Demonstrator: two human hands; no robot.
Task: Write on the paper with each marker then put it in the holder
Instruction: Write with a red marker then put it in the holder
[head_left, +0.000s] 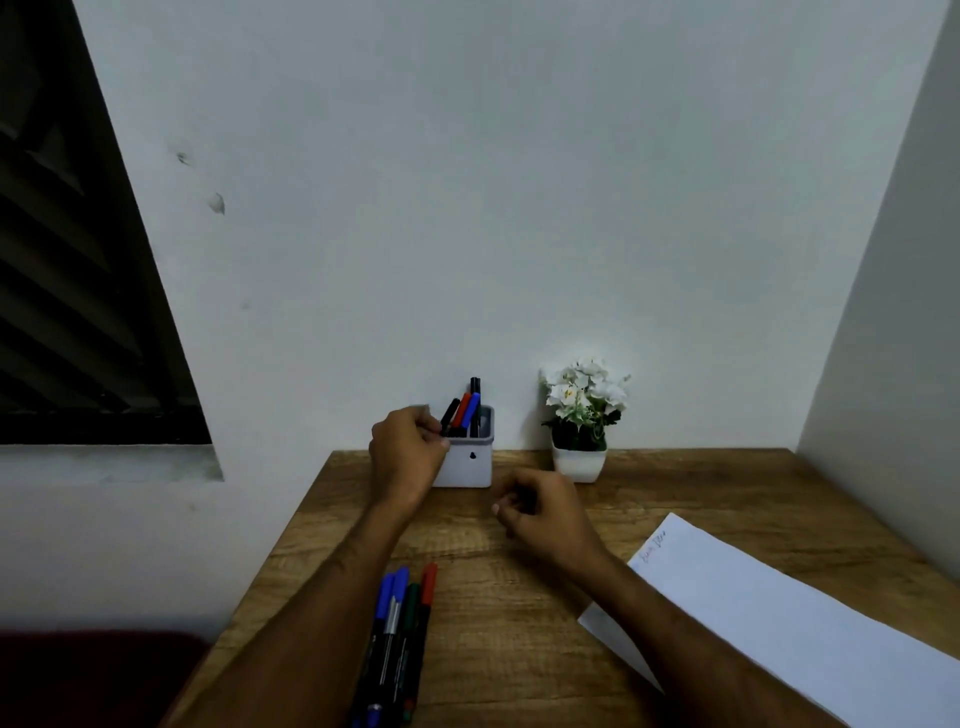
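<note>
A white square holder (470, 466) stands at the back of the wooden desk (498, 623) with several markers in it: two black, a red (461, 408) and a blue (471, 408). My left hand (408, 452) is at the holder's left rim, fingertips pinched on the leaning black marker (450, 413). My right hand (543, 514) hovers over the desk in front of the holder, fingers curled with nothing in them. Several capped markers (402, 608), blue, green and red, lie side by side near the front. White paper (779, 613) lies to the right, with small writing at its far corner.
A small white pot of white flowers (582, 415) stands right of the holder against the wall. Walls close the desk at the back and right. A dark window is at the left, and something dark red sits low at the left.
</note>
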